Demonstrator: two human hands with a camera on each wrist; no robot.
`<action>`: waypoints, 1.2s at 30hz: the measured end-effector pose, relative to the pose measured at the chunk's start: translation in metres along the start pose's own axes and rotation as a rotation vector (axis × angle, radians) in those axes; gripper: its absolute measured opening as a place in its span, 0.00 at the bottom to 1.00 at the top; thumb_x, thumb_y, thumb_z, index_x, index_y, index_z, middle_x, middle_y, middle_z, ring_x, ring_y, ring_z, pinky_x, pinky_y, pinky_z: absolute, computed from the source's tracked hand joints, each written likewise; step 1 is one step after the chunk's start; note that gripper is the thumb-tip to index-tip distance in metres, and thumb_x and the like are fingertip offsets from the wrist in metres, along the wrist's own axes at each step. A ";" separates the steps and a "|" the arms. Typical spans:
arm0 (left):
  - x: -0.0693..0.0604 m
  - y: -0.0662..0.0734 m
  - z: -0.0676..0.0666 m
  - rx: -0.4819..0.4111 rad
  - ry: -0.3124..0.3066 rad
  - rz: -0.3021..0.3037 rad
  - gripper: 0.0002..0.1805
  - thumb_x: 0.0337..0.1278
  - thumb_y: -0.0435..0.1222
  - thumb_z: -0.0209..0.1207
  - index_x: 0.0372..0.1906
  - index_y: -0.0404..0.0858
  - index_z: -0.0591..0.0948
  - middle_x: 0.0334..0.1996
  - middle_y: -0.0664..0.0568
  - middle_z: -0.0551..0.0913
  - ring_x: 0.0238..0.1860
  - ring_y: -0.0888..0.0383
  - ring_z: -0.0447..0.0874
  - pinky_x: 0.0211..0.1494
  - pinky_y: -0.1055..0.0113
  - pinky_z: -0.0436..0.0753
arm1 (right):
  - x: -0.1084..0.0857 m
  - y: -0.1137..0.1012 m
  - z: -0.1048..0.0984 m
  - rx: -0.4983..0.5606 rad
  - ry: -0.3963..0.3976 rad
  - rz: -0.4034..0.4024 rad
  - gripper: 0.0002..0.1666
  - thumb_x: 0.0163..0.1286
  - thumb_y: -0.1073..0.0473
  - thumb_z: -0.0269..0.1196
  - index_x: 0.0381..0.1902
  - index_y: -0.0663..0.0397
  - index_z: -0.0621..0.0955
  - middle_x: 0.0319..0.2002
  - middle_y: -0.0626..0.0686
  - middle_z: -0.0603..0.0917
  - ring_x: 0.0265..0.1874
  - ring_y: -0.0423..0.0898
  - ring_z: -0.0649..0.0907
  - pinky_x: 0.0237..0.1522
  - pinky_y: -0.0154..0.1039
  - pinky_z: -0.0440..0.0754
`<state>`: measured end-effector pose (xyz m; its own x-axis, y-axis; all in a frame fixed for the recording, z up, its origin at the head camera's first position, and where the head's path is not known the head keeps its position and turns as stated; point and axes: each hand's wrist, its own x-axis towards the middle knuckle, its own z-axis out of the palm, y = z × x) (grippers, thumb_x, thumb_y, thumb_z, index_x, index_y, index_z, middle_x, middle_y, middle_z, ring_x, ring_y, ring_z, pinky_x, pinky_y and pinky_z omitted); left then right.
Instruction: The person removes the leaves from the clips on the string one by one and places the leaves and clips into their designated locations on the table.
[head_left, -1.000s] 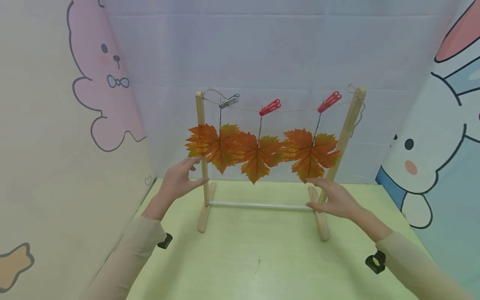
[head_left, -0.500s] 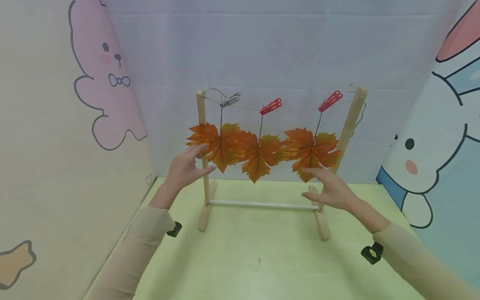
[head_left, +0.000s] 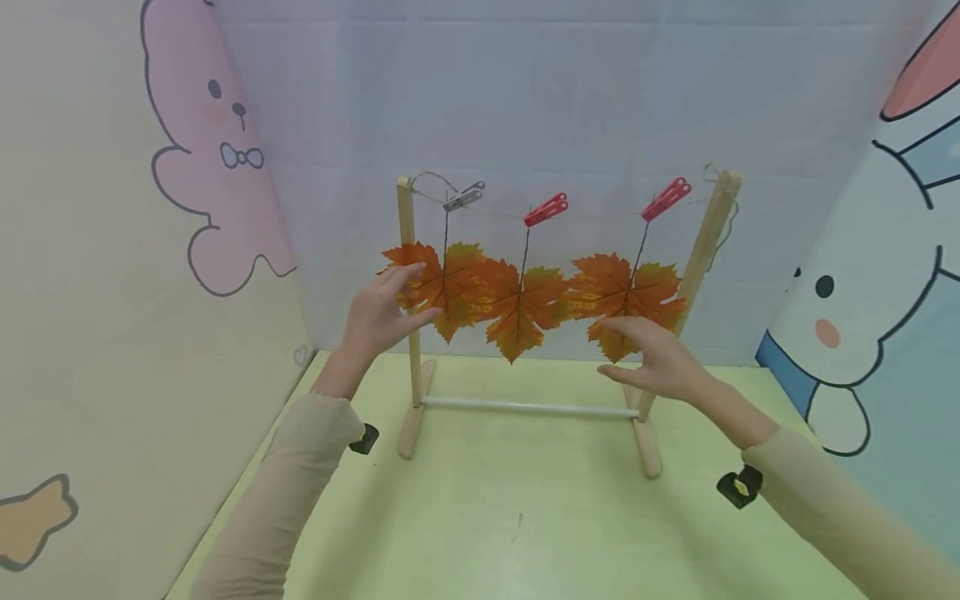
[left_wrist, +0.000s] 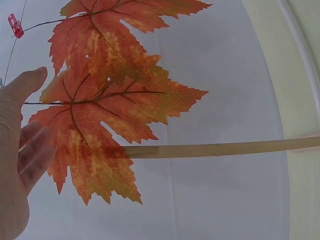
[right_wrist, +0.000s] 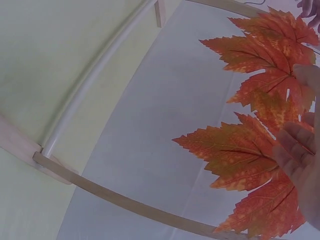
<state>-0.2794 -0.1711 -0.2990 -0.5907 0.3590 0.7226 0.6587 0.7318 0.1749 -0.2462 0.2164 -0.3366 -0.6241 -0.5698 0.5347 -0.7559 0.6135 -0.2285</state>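
Three orange-and-yellow maple leaves hang by their stems from a thin string (head_left: 600, 216) between two wooden posts. A grey clothespin (head_left: 463, 197) clips the left leaf (head_left: 459, 283); red clothespins (head_left: 547, 210) (head_left: 667, 199) clip the middle leaf (head_left: 517, 304) and the right leaf (head_left: 618, 287). My left hand (head_left: 381, 313) is in front of the left leaf, thumb and fingers spread apart, holding nothing. Likewise, my right hand (head_left: 660, 360) is before the right leaf's lower part with its thumb apart. Whether fingers touch the leaves, I cannot tell.
The wooden rack has a left post (head_left: 407, 218), a right post (head_left: 705, 242), flat feet and a white crossbar (head_left: 525, 407) low down. It stands on a pale green table (head_left: 480, 500). White cloth (head_left: 525, 100) hangs behind; printed cartoon walls flank both sides.
Both hands have risen along the leaves, the left one also drifting right. The leaves, clothespins and rack keep their places, with only a slight shift of the head view.
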 end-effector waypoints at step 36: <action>0.053 0.018 0.019 -0.102 0.245 -0.178 0.25 0.44 0.35 0.67 0.52 0.34 0.76 0.41 0.45 0.81 0.30 0.53 0.80 0.30 0.61 0.76 | 0.045 -0.011 -0.011 0.012 0.082 -0.120 0.37 0.44 0.60 0.73 0.54 0.64 0.74 0.48 0.60 0.79 0.41 0.52 0.77 0.39 0.49 0.76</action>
<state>-0.3078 -0.1276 -0.2702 -0.5791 0.0718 0.8121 0.6060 0.7043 0.3698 -0.2631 0.1901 -0.3011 -0.5116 -0.5917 0.6230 -0.8265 0.5369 -0.1689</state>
